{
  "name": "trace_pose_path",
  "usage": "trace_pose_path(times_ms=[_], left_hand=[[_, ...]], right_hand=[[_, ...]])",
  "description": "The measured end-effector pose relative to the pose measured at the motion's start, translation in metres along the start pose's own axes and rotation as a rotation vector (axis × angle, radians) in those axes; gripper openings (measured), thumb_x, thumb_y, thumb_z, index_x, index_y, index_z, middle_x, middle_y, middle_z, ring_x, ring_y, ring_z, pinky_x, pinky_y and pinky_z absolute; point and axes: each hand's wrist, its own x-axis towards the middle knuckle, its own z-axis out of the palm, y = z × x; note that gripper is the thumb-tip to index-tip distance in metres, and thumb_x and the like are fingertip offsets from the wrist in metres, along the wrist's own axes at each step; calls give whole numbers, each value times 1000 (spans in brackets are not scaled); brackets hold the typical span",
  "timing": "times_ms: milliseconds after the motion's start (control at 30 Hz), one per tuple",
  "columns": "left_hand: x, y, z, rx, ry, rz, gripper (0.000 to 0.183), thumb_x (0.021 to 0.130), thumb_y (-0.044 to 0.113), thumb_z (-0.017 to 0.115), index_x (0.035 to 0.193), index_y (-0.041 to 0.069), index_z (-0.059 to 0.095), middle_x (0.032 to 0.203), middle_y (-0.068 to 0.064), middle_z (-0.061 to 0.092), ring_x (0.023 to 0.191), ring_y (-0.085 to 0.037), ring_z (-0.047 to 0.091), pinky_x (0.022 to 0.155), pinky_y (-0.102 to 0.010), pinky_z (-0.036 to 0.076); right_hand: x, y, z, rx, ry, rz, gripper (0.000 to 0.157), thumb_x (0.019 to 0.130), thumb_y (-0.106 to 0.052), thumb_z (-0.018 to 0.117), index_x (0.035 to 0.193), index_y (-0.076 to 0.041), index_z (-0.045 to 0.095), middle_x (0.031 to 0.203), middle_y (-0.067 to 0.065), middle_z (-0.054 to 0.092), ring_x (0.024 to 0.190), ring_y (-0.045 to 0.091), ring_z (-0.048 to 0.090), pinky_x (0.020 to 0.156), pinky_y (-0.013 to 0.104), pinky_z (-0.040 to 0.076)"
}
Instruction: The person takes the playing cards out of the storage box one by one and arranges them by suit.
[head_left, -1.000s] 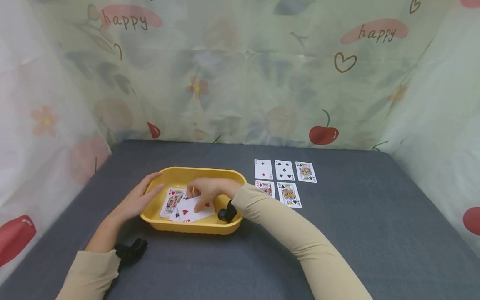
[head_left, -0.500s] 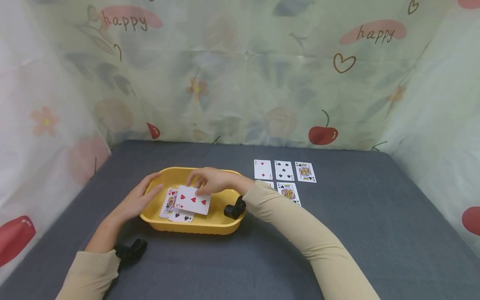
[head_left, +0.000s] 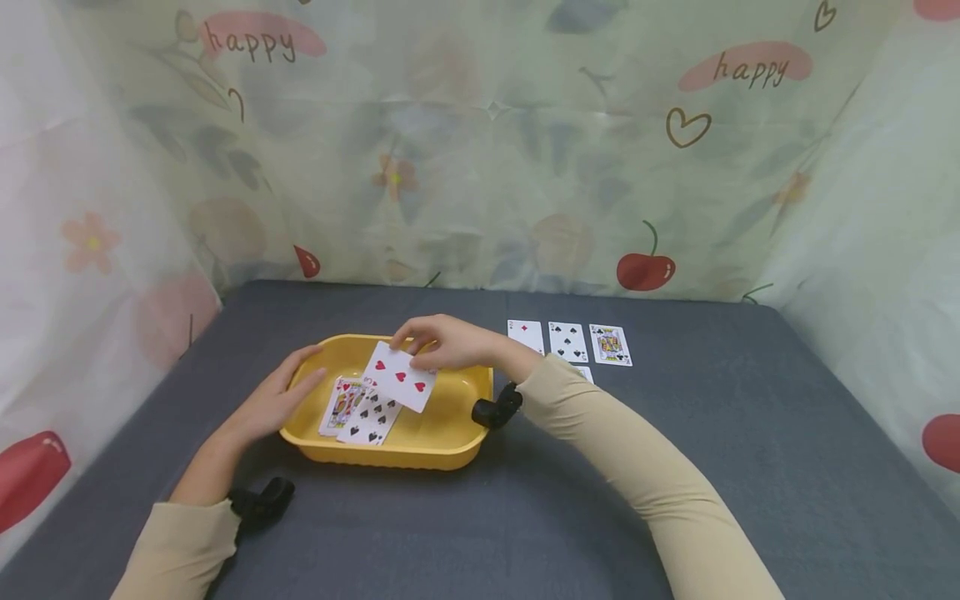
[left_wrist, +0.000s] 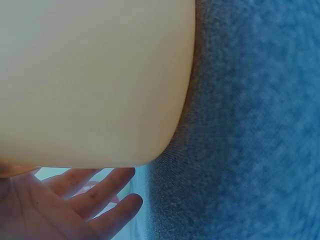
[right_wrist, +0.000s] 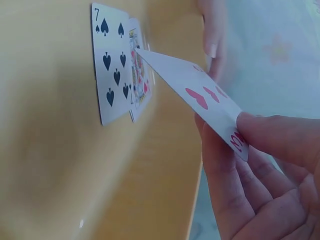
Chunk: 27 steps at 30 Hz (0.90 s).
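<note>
My right hand (head_left: pixel 442 342) pinches a three of hearts playing card (head_left: pixel 400 379) by one end, thumb on its face and fingers beneath. In the right wrist view the card (right_wrist: pixel 185 90) slants above the floor of a yellow tray (head_left: pixel 405 457). Inside the tray lie a seven of spades (head_left: pixel 371 423) and, partly under it, a king of hearts (head_left: pixel 343 406). My left hand (head_left: pixel 272 402) rests at the tray's left end, thumb over the rim. From the left wrist, its fingers (left_wrist: pixel 95 200) appear outstretched beside the outer wall.
Right of the tray, a two of diamonds (head_left: pixel 525 333), a five of spades (head_left: pixel 567 343) and a king of clubs (head_left: pixel 611 346) lie face up in a row on the dark grey cloth (head_left: pixel 712 417). My right forearm (head_left: pixel 637 467) mostly covers the cards in front of them. Patterned curtains surround the table.
My right hand has lifted the three of hearts off the cards in the tray and drawn it back and right, uncovering the seven of spades. The left hand stays put.
</note>
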Motion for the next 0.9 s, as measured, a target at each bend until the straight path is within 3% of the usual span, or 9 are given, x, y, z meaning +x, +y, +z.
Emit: trace_pose_path(times_ms=[233, 500, 900], left_hand=[[-1, 2, 0, -10, -4, 2, 63, 99, 41, 38, 146, 3, 20, 150, -28, 20, 136, -44, 23, 107, -61, 22], [-2, 2, -1, -20, -8, -1, 62, 99, 40, 38, 147, 4, 19, 150, -27, 20, 134, -43, 25, 106, -60, 24], [-2, 3, -1, -13, -13, -12, 63, 99, 41, 38, 147, 5, 19, 149, -27, 21, 128, -40, 32, 102, -56, 30]], right_hand=[[-21, 6, -12, 56, 53, -4, 32, 90, -5, 58, 121, -12, 58, 116, 10, 64, 102, 16, 63, 80, 23, 51], [-47, 20, -28, 137, 113, 84, 32, 90, -7, 58, 121, -16, 58, 119, 8, 64, 105, 17, 63, 83, 28, 52], [-92, 48, -49, 206, 252, 161, 35, 90, -8, 58, 125, -12, 55, 124, 13, 59, 104, 21, 62, 81, 31, 53]])
